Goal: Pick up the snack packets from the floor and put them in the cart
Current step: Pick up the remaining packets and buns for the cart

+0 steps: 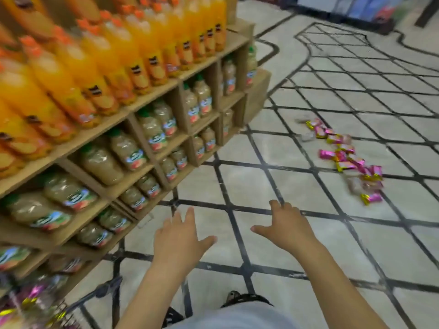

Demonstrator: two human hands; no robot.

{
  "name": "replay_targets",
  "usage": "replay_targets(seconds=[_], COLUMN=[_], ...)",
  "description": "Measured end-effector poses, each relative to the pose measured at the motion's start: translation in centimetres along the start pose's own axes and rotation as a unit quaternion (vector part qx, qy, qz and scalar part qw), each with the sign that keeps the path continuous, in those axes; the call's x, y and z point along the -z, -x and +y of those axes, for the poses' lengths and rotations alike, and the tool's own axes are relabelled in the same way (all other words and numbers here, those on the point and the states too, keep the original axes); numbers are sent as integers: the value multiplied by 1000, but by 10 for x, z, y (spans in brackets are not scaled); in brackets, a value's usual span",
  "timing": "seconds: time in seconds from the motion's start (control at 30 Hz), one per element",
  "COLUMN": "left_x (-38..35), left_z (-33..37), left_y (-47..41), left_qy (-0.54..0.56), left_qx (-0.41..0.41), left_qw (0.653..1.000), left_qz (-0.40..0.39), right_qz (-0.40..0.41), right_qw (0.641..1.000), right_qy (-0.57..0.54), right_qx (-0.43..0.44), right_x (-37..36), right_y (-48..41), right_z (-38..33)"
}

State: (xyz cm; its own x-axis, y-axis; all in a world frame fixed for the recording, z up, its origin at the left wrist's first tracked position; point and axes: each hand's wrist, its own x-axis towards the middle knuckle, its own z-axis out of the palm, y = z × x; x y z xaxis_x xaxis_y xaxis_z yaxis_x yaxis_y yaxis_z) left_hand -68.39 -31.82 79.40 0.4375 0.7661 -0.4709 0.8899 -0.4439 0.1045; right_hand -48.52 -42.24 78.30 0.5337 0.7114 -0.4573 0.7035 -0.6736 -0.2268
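Several pink and gold snack packets (pixel 344 160) lie scattered in a line on the tiled floor at the right. Both my hands are held out over the floor, well short of them and holding nothing. My left hand (pixel 180 238) has its fingers spread and straight. My right hand (pixel 287 226) is also spread, palm down. The cart (pixel 78 302) shows only as a dark wire edge at the bottom left, with several pink and gold packets (pixel 33 300) inside it. The view is blurred by motion.
A wooden shelf unit (pixel 133 110) fills the left side, with orange juice bottles (pixel 99 58) on top and pale juice bottles (pixel 123 148) below. The marble floor (pixel 261 181) has dark diamond lines. My sandalled foot (pixel 244 299) is at the bottom.
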Motion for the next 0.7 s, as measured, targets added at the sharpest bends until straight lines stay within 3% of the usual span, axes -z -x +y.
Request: replay_targets(seconds=[0.17,0.47,0.7], left_x=[0,11,34], left_z=[63,139,208], left_y=[-16,-57,-132], left_qy=[-33,-91,-114], left_qx=[-81,-201,-297], left_qw=[996,975,947], left_qz=[-17,-36,-40], right_qz=[8,17,44], right_qw=[993,963,928], right_qy=[-75,-147,-186], right_qx=[-87,-226,-320], right_x=[-3,4,37], right_y=[19,35,-7], right_z=[64,119,151])
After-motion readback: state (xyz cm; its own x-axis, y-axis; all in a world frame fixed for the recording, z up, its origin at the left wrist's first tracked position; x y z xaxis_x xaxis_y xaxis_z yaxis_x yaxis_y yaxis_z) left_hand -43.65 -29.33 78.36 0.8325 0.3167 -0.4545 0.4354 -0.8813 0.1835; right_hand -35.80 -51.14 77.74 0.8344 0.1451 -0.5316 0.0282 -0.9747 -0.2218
